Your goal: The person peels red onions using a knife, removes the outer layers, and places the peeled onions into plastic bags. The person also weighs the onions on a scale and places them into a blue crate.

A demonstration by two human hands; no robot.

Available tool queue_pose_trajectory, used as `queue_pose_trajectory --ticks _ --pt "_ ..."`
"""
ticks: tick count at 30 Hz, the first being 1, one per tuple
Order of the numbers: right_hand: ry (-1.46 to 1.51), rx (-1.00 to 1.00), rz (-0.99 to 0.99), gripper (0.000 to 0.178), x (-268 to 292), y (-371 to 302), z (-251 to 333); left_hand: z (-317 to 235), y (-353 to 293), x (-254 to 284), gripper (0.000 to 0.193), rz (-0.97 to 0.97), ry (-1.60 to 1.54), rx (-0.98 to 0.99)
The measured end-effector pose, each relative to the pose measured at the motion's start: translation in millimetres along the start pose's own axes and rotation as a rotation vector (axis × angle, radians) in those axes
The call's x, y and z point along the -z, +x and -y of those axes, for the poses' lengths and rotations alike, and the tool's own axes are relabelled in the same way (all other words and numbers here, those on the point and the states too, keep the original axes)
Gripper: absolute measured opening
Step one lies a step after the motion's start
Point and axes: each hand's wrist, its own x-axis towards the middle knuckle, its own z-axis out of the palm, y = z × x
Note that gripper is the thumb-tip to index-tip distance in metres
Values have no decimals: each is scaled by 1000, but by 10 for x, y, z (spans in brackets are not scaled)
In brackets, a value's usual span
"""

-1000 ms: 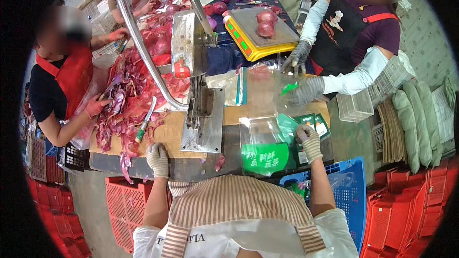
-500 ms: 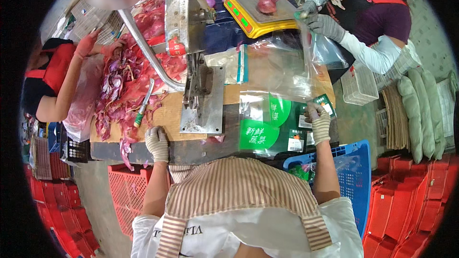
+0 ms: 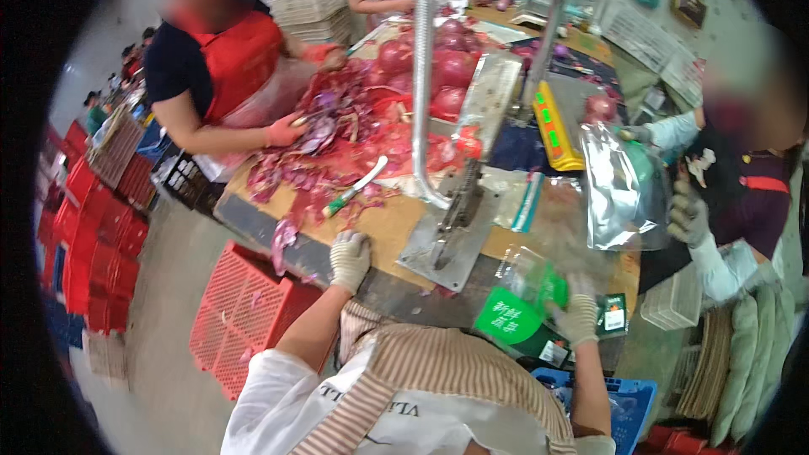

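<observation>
My left hand (image 3: 350,261), in a striped knit glove, rests at the near table edge with its fingers laid on the board and nothing in it. Ahead of it lies a knife (image 3: 354,189) with a green and white handle, beside onion skins (image 3: 295,170). My right hand (image 3: 580,312), gloved alike and a little blurred, grips the side of a clear plastic bag (image 3: 511,315) with green printed patches. A green card (image 3: 613,315) lies just right of that hand. Between my hands stands a metal lever press (image 3: 447,244) on a steel plate.
A yellow scale (image 3: 556,128) holds a red onion (image 3: 601,108). At the right, a co-worker in grey gloves handles a clear bag (image 3: 619,194); another in a red apron works at the onion pile (image 3: 451,67). A red crate (image 3: 244,320) and a blue crate (image 3: 628,404) stand below the table.
The whole view has swung, bringing more of the left side in. The green-patched bag looks more bunched under my right hand. The right co-worker's clear bag is now spread out beside the scale.
</observation>
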Motion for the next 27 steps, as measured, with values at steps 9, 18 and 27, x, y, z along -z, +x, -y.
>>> queue_pose_trajectory --ticks 9,18,27 --pt "119 -38 307 70 -167 28 -43 -23 36 -10 7 5 -15 -51" --pt "272 -130 232 63 -92 43 26 6 34 5 8 28 23 -44" --pt "283 -74 33 48 -133 29 -19 -40 34 15 6 19 8 -27"
